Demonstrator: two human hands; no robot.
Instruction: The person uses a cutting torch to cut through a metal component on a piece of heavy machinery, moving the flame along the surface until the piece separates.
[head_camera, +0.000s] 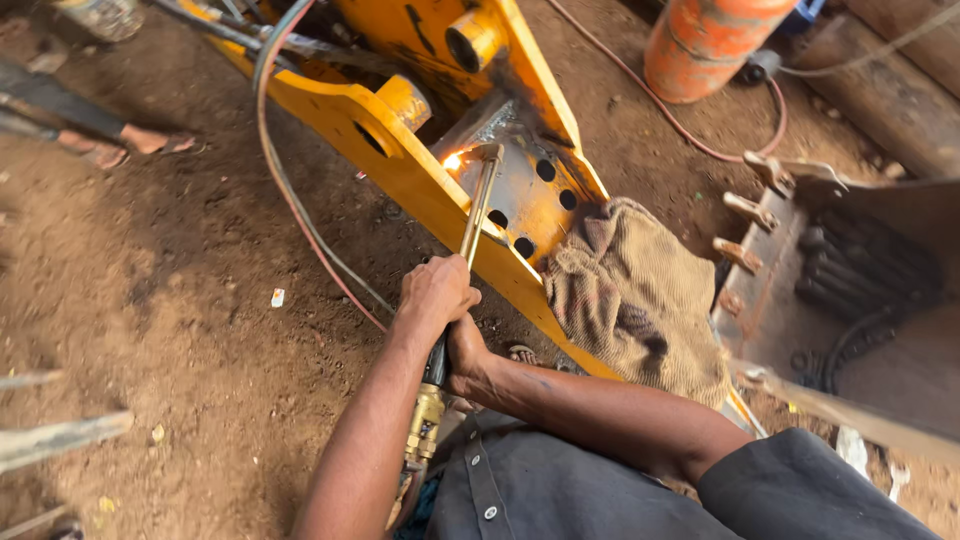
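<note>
Brass torch (470, 225) sits clamped in both your hands, left (437, 292) ahead, right (465, 350) behind; keep its flame (453, 160) steady on the yellow steel arm (420, 185), hoses (290, 190) clear.

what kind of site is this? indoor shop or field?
Likely an open-air heavy-equipment repair yard. The ground is bare brown dirt; a large yellow steel excavator arm lies on it beside a toothed steel digging bucket, and both hands hold a brass gas cutting torch, lit at the tip.
</note>
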